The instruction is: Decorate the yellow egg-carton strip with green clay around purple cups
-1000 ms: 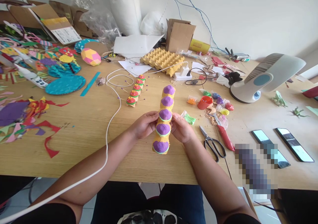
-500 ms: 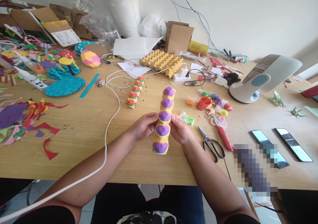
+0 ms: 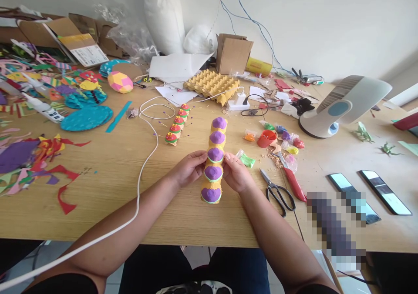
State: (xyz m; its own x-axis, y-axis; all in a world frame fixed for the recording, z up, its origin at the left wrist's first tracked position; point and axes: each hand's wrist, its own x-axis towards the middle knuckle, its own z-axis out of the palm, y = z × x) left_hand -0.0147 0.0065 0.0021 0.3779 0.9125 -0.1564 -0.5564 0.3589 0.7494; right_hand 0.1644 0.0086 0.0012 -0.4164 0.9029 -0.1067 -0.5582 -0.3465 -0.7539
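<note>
A yellow egg-carton strip [image 3: 214, 159] with several purple-topped bumps lies lengthwise on the wooden table [image 3: 130, 189]. My left hand [image 3: 188, 168] grips its left side near the middle. My right hand [image 3: 237, 172] grips the right side opposite, fingertips pinched at a purple bump with a green rim. A smaller carton strip [image 3: 176, 124] with red and green bumps and pins lies behind to the left.
Scissors [image 3: 277, 192] and a red-handled cutter [image 3: 292, 181] lie right of my hands, with small bags of coloured clay [image 3: 287, 139] and a red cup [image 3: 266, 138]. A white fan [image 3: 342, 107], two phones [image 3: 382, 192], a yellow egg tray [image 3: 212, 83], a white cable [image 3: 143, 155] and paper scraps [image 3: 39, 155] surround them.
The hands and the strip stay where they were; only the view has shifted slightly.
</note>
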